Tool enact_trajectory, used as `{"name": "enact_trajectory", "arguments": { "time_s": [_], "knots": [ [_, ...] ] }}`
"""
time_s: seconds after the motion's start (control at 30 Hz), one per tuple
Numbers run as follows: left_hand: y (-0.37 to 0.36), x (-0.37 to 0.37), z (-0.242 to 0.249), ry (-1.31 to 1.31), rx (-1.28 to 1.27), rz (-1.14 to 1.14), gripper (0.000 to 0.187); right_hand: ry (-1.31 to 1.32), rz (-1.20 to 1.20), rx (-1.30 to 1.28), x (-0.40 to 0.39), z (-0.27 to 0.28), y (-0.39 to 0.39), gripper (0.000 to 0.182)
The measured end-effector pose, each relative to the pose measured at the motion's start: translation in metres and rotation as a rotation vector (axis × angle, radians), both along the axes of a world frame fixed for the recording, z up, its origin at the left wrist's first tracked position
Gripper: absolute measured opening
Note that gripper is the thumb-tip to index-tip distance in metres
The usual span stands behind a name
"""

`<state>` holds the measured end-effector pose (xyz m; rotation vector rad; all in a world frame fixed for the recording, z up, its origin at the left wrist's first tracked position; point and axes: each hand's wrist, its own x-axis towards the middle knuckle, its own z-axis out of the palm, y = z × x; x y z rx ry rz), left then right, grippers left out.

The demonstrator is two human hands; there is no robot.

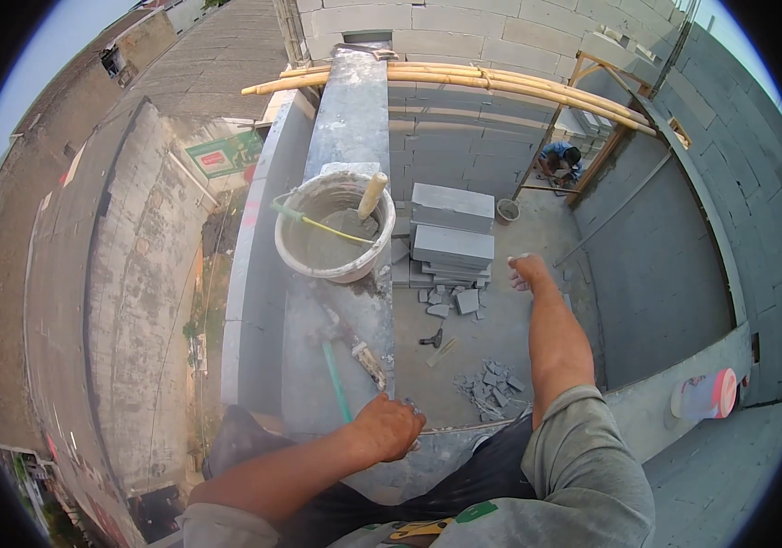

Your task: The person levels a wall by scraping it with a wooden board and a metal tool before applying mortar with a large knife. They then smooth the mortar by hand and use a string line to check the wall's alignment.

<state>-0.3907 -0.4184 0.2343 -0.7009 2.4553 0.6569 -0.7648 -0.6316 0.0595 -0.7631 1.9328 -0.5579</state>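
My left hand [391, 426] rests knuckles-up on the top of a grey block wall [354, 119], fingers curled down against the mortar-smeared surface; nothing shows in it. Just beyond it lies a tool with a green handle [336, 376]. Farther along the wall stands a white bucket of mortar [292, 245] with a wooden-handled trowel [372, 195] and a green-and-yellow tool [313, 221] in it. My right hand [528, 271] is stretched out in the air over the room below, holding nothing, its fingers loosely apart.
Far below on the concrete floor are stacked grey blocks [452, 224], block rubble [491, 385] and a small bucket [507, 211]. Another person [560, 161] crouches by a wooden frame. Bamboo poles [500, 84] span the walls. A plastic jug [705, 395] sits on a ledge at right.
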Motion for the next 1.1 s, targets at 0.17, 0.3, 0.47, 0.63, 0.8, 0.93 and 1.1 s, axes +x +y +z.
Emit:
{"name": "enact_trajectory", "arguments": {
  "time_s": [0.17, 0.3, 0.47, 0.63, 0.8, 0.93, 1.1],
  "knots": [
    [0.001, 0.000, -0.001, -0.009, -0.002, -0.005, 0.040, 0.021, -0.001, 0.020, 0.002, 0.000, -0.003, 0.030],
    [0.001, -0.001, -0.002, -0.010, 0.000, -0.002, 0.040, 0.024, 0.008, 0.006, 0.004, 0.004, -0.002, 0.030],
    [0.001, -0.001, 0.001, -0.009, -0.004, -0.005, 0.039, 0.002, 0.007, 0.013, 0.002, 0.002, -0.004, 0.030],
    [0.002, 0.000, -0.001, 0.004, -0.019, -0.007, 0.038, -0.004, 0.015, 0.006, 0.005, 0.003, -0.004, 0.031],
    [0.001, 0.000, 0.000, 0.008, -0.005, 0.005, 0.038, 0.008, 0.020, 0.007, 0.004, 0.001, -0.006, 0.031],
    [0.004, 0.002, -0.004, 0.034, -0.015, -0.017, 0.038, 0.012, 0.026, 0.025, 0.007, 0.007, -0.005, 0.031],
    [0.000, 0.000, 0.003, 0.031, -0.016, 0.019, 0.037, 0.001, 0.037, 0.028, 0.003, 0.010, -0.005, 0.035]
  ]
}}
